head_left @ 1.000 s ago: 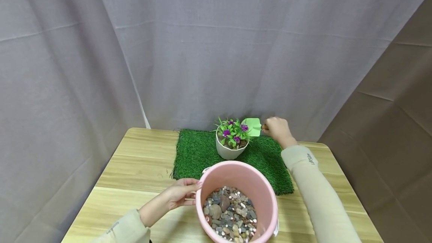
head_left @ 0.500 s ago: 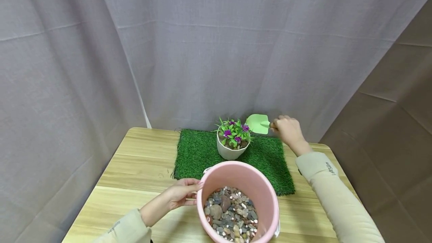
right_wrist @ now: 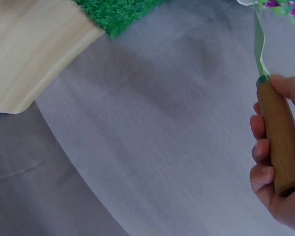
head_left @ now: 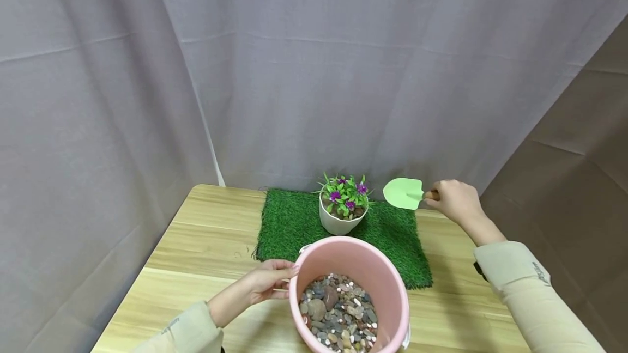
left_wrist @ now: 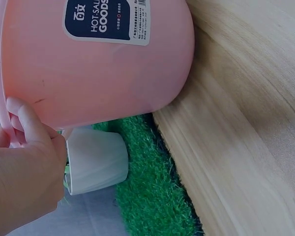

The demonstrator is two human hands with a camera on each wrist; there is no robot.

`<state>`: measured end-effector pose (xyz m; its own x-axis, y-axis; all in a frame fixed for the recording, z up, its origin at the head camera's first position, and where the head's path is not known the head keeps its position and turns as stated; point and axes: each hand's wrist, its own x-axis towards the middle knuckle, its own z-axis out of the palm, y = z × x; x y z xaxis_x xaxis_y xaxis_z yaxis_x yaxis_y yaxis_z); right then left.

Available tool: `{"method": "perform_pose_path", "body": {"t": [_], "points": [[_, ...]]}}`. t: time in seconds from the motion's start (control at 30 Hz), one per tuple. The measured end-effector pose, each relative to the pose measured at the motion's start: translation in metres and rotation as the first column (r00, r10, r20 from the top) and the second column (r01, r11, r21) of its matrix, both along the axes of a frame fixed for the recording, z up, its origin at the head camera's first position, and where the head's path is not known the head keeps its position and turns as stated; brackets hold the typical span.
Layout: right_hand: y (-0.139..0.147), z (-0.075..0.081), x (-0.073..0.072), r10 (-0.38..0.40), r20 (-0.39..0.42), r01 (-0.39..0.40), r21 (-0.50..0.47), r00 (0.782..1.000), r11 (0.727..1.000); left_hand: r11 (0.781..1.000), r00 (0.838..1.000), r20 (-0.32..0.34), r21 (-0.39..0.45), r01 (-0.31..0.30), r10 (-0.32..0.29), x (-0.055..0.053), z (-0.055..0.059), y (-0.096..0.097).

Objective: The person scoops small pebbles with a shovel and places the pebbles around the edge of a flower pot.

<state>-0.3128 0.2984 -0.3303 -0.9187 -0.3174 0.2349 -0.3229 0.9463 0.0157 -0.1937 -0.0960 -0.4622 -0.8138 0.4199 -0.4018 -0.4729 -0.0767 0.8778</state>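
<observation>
Head view: right hand [head_left: 458,200] curls round the garden trowel [head_left: 402,193], right of the flowerpot [head_left: 338,225]; left hand [head_left: 267,282] pinches the pink bucket [head_left: 365,259] at its left rim.

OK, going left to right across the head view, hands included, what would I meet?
Left hand, white flower pot, green trowel, right hand. Left out: the pink bucket and grass mat, which overlap the pot's span.
</observation>
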Motion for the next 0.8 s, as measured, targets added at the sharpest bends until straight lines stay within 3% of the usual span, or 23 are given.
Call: {"method": "perform_pose_path", "body": {"t": [0.13, 0.3, 0.47, 0.53, 0.63, 0.8], "points": [[0.004, 0.006, 0.013, 0.031, 0.022, -0.031, -0.019, 0.999, 0.999, 1.0, 1.0, 0.001, -0.009, -0.004, 0.004, 0.0, 0.0, 0.001], [-0.008, 0.007, 0.03, 0.139, 0.057, -0.136, -0.041, 0.989, 0.99, 1.0, 1.0, 0.003, -0.005, -0.006, 0.006, -0.001, -0.001, 0.001], [-0.029, 0.006, 0.05, 0.262, 0.016, -0.261, -0.043, 0.965, 0.964, 1.0, 1.0, 0.003, -0.006, -0.01, 0.01, 0.0, -0.001, 0.001], [-0.038, 0.006, 0.058, 0.332, -0.018, -0.332, -0.031, 0.943, 0.943, 1.0, 1.0, 0.003, -0.008, -0.01, 0.01, 0.0, -0.002, 0.001], [-0.05, 0.002, 0.069, 0.454, -0.026, -0.454, 0.011, 0.891, 0.891, 1.0, 1.0, 0.003, -0.013, -0.01, 0.01, 0.0, -0.003, 0.001], [-0.07, -0.015, 0.082, 0.616, 0.035, -0.614, 0.13, 0.787, 0.778, 1.0, 1.0, 0.003, -0.015, -0.014, 0.014, 0.0, -0.002, 0.001]]}}
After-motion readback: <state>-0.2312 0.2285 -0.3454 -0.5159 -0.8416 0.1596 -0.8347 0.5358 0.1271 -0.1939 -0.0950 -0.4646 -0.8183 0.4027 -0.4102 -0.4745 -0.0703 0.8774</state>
